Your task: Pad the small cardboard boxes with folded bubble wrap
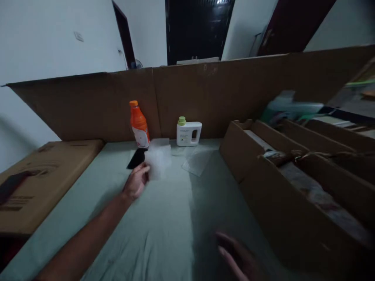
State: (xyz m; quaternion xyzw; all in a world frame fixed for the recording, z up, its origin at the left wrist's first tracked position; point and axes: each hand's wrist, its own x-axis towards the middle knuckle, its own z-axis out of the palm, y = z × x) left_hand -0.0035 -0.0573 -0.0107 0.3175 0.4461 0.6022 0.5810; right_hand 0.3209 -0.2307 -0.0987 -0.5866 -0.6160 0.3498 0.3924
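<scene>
On the cloth-covered surface, the left hand is stretched well forward, with the arm running straight in from the lower left. Its grip is pressed together on the near left edge of a cloudy white sheet. The sheet lies toward the back of the surface, just in front of an orange bottle and beside a flat black object. The right hand hovers at the bottom edge of the view, blurred, its grip spread with the fingers loosely apart and holding nothing.

A white jug with a green cap stands upright against the cardboard wall, right of the bottle. How full either one is cannot be told. A clear sheet lies flat near the jug. To the right, a long open cardboard box is split by dividers into troughs. Pale wrapped material lies in them, too dim to identify. A closed carton sits at the left.
</scene>
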